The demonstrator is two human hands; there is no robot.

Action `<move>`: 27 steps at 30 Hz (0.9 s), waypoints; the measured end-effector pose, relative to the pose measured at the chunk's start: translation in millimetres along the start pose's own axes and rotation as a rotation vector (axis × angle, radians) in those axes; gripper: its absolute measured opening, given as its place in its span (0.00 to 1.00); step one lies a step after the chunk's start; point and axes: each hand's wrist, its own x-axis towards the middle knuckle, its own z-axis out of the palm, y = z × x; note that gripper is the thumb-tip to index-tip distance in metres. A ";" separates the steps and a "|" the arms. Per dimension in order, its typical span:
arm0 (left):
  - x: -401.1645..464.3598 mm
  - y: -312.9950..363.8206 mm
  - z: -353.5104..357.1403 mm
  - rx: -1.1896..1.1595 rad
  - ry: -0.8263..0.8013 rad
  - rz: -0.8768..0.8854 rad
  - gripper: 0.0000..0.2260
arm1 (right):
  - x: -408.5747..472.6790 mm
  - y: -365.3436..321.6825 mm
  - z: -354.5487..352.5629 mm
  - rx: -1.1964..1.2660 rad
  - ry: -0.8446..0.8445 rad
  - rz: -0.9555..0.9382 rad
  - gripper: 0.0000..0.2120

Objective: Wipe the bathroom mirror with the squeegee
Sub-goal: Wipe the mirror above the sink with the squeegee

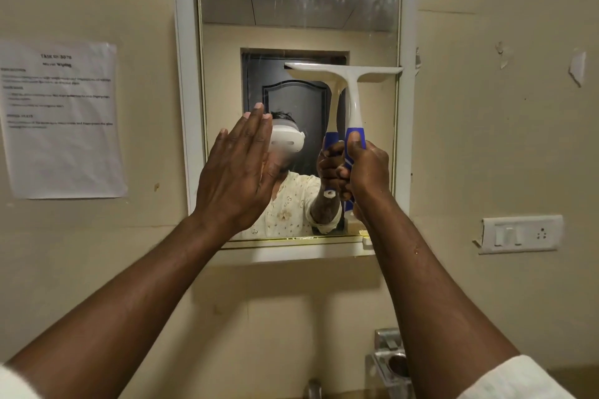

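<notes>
The bathroom mirror (pixel 298 29) hangs in a white frame on the beige wall, with streaks near its top. My right hand (pixel 364 172) grips the blue handle of a white squeegee (pixel 351 87). Its blade lies against the glass about halfway up, on the right half, reaching the right frame edge. My left hand (pixel 236 172) is raised with straight fingers flat at the lower left part of the mirror; whether the palm touches the glass is unclear. The squeegee's reflection shows just left of it.
A printed paper sheet (pixel 61 120) is taped to the wall left of the mirror. A white switch plate (pixel 522 233) sits at lower right. A metal holder (pixel 392 366) and a tap top (pixel 312 389) stand below.
</notes>
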 end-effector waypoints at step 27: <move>-37.6 12.1 10.7 -0.008 -0.091 -0.020 0.28 | -82.1 55.9 -30.3 0.019 -0.038 0.186 0.14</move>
